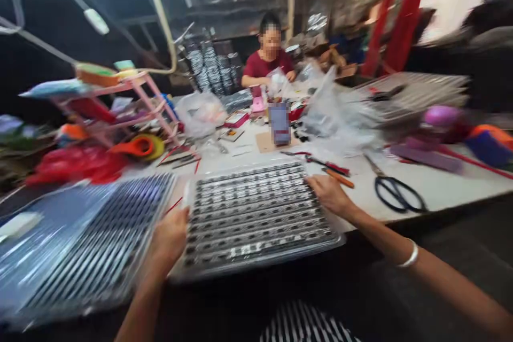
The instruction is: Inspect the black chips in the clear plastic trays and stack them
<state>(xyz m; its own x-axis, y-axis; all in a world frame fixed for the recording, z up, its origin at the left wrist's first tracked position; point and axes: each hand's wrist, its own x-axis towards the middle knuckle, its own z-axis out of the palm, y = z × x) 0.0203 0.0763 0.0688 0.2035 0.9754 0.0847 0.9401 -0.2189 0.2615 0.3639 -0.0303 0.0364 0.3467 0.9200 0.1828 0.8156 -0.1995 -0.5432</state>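
Observation:
A clear plastic tray with rows of dark and silvery small pieces lies at the table's front edge, its near side jutting past it. My left hand is closed around its left side. On the opposite side my right hand grips the tray's right edge, thumb near the top. Left of my left hand rests a second tray with dark stripes, partly under shiny clear film. Close to my right hand lie an orange-handled tool and black-handled scissors. The picture is somewhat blurred.
Across the white table a person in a dark red top sits working. A phone stands upright mid-table. Plastic bags, a pink rack, tape rolls and stacked trays surround it.

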